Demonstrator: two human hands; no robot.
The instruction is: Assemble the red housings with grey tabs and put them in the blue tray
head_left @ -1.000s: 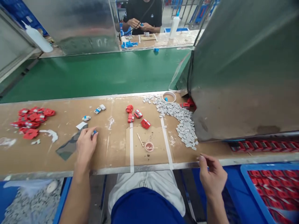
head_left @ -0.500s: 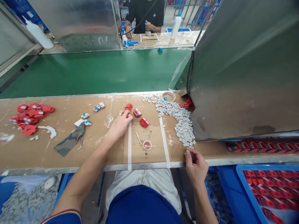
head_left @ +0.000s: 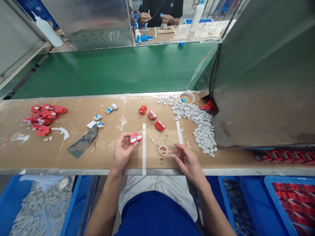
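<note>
A red toy car body (head_left: pixel 136 138) with pale windows is held between the thumb and fingers of my left hand (head_left: pixel 122 151), over the brown work surface. My right hand (head_left: pixel 187 160) has its thumb and fingers apart, close to the end of a thin stick (head_left: pixel 169 151) that lies across a small round cup (head_left: pixel 163 150) of reddish contents. A second short stick (head_left: pixel 153 143) lies left of the cup. Beyond the cup sit several red car bodies (head_left: pixel 152 115). A curved spread of small grey pieces (head_left: pixel 203 131) lies to the right.
A red pile (head_left: pixel 44 116), camouflage cloth (head_left: pixel 83 142) and white-blue pieces (head_left: pixel 97 117) lie left. A tape roll (head_left: pixel 186 98) is at the back. A metal panel (head_left: pixel 265 82) bounds the right. Blue bins (head_left: pixel 273 193) stand below. Across the green belt (head_left: pixel 123 72), a person's hands (head_left: pixel 167 19) work.
My left hand has drawn back toward me with a red car body. My right hand has moved from the table's front edge by the grey pieces leftward to the cup, fingers spreading. The view has shifted slightly.
</note>
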